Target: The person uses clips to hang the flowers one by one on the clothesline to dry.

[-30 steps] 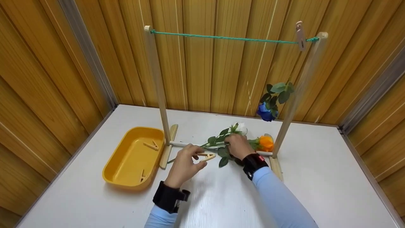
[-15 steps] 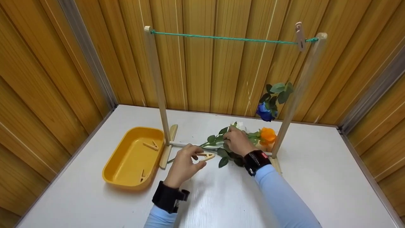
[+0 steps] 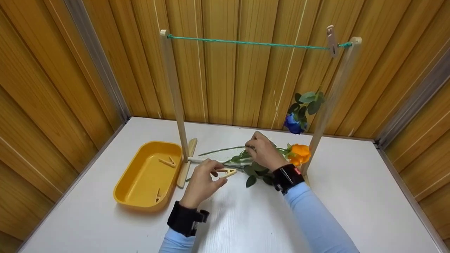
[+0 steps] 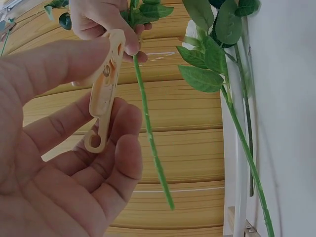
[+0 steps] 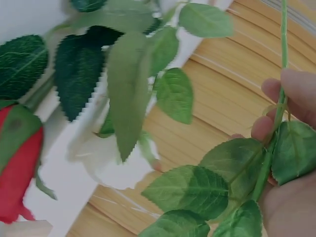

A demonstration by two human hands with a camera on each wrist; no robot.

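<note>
Fingers of the left hand (image 3: 204,181) pinch a pale tan, wedge-shaped clothespin (image 4: 101,96); those of the right hand (image 3: 266,151) grasp a green-stemmed, ruffled orange rose (image 3: 300,154), its bloom at three o'clock. Right-wrist view reveals a red-petalled rose (image 5: 19,170) the head view hides. White worktop (image 3: 369,200) stretches toward four o'clock, reaching its right edge.

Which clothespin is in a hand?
The clothespin held in the left hand; two others lie in the yellow tray, and one is clipped to the green cord.
</note>
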